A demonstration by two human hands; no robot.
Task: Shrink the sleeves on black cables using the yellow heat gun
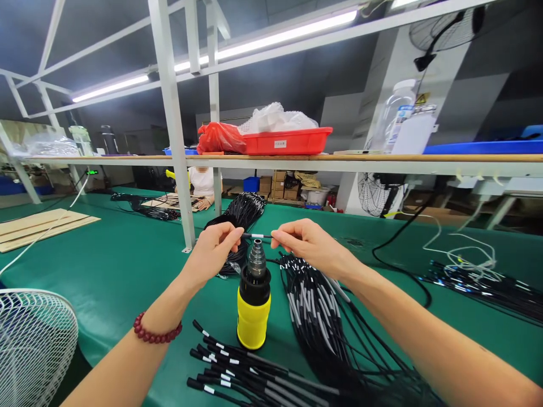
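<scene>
Nearest me, finished black cables with white sleeves (237,367) lie on the green mat (119,265). Just beyond stands the yellow-and-black heat gun (253,299), nozzle up. My left hand (212,249) and right hand (307,242) each pinch an end of a thin black cable with a white sleeve (257,236) directly over that nozzle. Lingering there could scorch the sleeve or my fingertips. On the shelf behind, the red plastic tray (288,141) has a label too small to read.

My left hand (214,249) and right hand (307,244) pinch a thin black white-sleeved cable (257,236) just above the upright yellow-and-black heat gun (253,305).
</scene>
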